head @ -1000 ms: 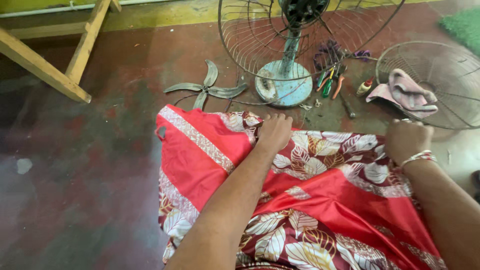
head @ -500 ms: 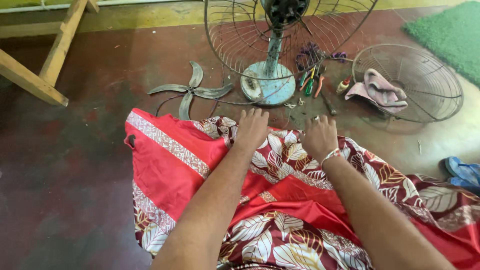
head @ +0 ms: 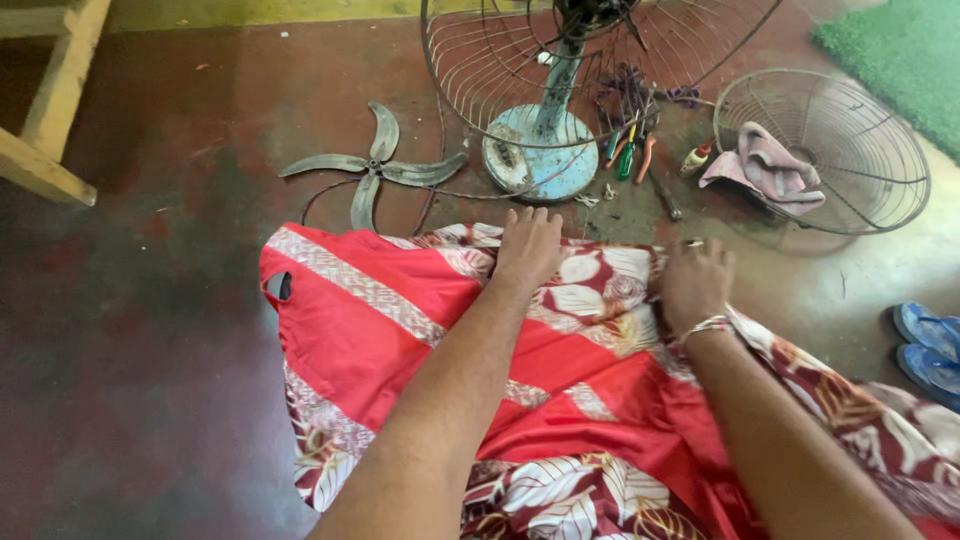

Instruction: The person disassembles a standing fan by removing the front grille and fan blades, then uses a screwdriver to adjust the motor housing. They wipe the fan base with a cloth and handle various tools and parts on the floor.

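Lying flat on the red patterned cloth [head: 400,330] over the lap, both hands are being pressed down, left hand [head: 528,245] fingers together, right hand [head: 695,280] curled at its far edge.

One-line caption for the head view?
Both hands, left hand and right hand, rest on red floral cloth beside a dismantled fan.

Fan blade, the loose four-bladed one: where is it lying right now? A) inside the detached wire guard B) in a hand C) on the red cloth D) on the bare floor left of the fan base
D: the fan blade lies flat on the floor, left of the fan base.
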